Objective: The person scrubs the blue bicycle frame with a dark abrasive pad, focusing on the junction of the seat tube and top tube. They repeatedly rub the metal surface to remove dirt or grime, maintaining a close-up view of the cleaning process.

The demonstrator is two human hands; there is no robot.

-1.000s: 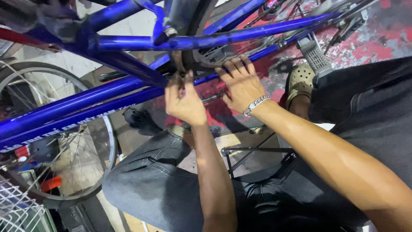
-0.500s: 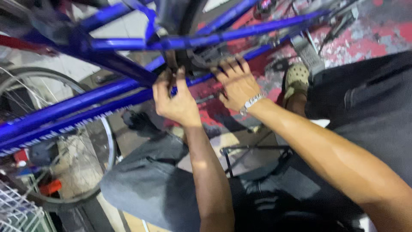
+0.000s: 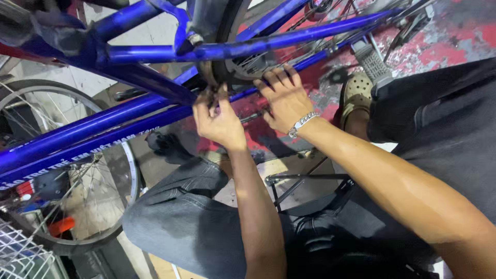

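At the far left a white wire basket (image 3: 20, 256) shows at the bottom corner, and above it a spoked wheel (image 3: 77, 170) with its dark tyre stands behind the blue bicycle frame (image 3: 82, 137), whose tubes run diagonally up to the right.

The left hand (image 3: 219, 121) reaches up to where the tubes meet at the crank. Its fingertips (image 3: 212, 98) are pinched together on a small dark, greasy part at the chainring (image 3: 232, 72); what exactly they pinch is too small to tell. The grip is nearly closed, thumb against fingers.

Just to the right, the right hand (image 3: 284, 98), with a silver bracelet (image 3: 302, 123) at the wrist, lies with fingers spread and bent over the lower blue tube beside the chainring. It presses rather than grasps; nothing is enclosed in it.

Judging by the look, the frame is stiff, heavy steel, best steadied by its tubes. The chainring area looks oily and likely slippery, with teeth that could nick skin, so a pinch at the edges suits small parts there.

Further right a grey pedal (image 3: 373, 62) hangs above a sandalled foot (image 3: 356, 95) on the red, worn floor (image 3: 465, 31).
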